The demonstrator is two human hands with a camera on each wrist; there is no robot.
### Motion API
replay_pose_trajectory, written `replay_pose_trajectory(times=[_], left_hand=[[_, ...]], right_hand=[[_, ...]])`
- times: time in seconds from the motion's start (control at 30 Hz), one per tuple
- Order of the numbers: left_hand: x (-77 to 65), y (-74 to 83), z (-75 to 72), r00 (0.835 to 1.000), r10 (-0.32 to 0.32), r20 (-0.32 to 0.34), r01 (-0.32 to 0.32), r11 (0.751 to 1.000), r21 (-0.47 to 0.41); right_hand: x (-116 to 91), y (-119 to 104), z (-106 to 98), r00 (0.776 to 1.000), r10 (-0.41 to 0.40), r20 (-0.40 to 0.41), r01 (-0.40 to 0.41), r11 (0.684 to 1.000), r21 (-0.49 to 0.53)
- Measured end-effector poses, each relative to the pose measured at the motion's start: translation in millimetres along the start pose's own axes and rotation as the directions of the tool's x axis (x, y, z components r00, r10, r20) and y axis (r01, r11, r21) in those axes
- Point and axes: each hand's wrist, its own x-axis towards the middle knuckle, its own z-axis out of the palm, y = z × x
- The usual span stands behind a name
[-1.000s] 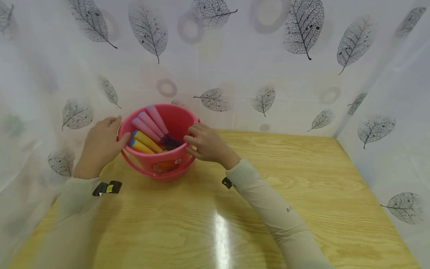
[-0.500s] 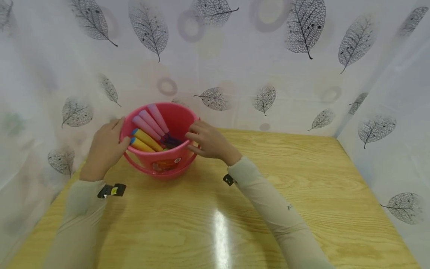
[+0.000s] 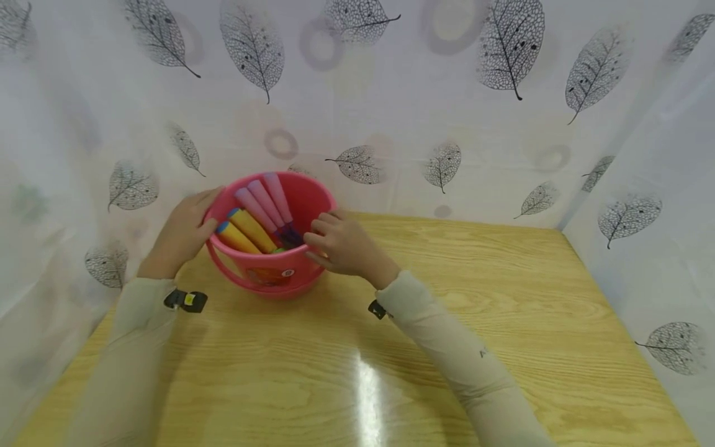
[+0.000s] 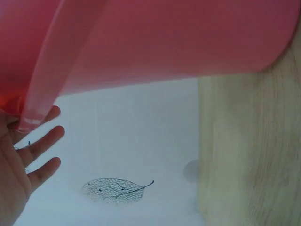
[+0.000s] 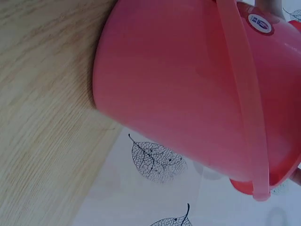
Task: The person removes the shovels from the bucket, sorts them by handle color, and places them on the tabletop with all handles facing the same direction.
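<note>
A pink bucket (image 3: 279, 276) stands upright on the table at centre left in the head view, its handle hanging down in front. Inside lean several pale pink tapered sticks (image 3: 262, 202) with dark purple lower ends, and yellow sticks (image 3: 246, 230) with blue tips; their kind is unclear. My left hand (image 3: 181, 233) holds the left rim, thumb over the edge; in the left wrist view its fingers (image 4: 44, 143) spread beside the handle. With curled fingers my right hand (image 3: 346, 242) grips the right rim. In the right wrist view the bucket (image 5: 174, 84) hides most of that hand.
The wooden table (image 3: 447, 298) extends toward me and to the right. A white leaf-print curtain (image 3: 391, 112) hangs close behind the bucket and along both sides. A black wrist strap (image 3: 187, 300) shows at the left sleeve.
The bucket has turned slightly between my hands: its front label has shifted left and the sticks inside have shifted right. Both hands have stayed at the rim.
</note>
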Motion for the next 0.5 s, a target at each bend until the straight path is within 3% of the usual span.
replay_pose_trajectory(times=[0.17, 0.3, 0.37, 0.5], left_hand=[[8.3, -6.4, 0.0, 0.999, -0.007, 0.049, 0.009, 0.999, -0.038], [6.7, -2.4, -4.8, 0.996, -0.054, 0.068, 0.052, 0.998, 0.036], [3.3, 3.7, -7.4, 0.995, -0.095, 0.042, 0.090, 0.991, 0.099], [-4.9, 22.2, -9.1, 0.984, -0.164, -0.076, 0.176, 0.965, 0.194]], right_hand=[[0.4, -8.5, -1.7, 1.000, 0.027, -0.006, -0.027, 0.999, -0.034], [1.0, -12.0, -3.1, 0.999, 0.039, 0.004, -0.039, 0.999, -0.036], [1.2, -11.4, -3.8, 0.999, 0.036, 0.017, -0.036, 0.999, -0.021], [0.7, -3.3, -8.0, 0.999, 0.025, 0.048, -0.028, 0.997, 0.066]])
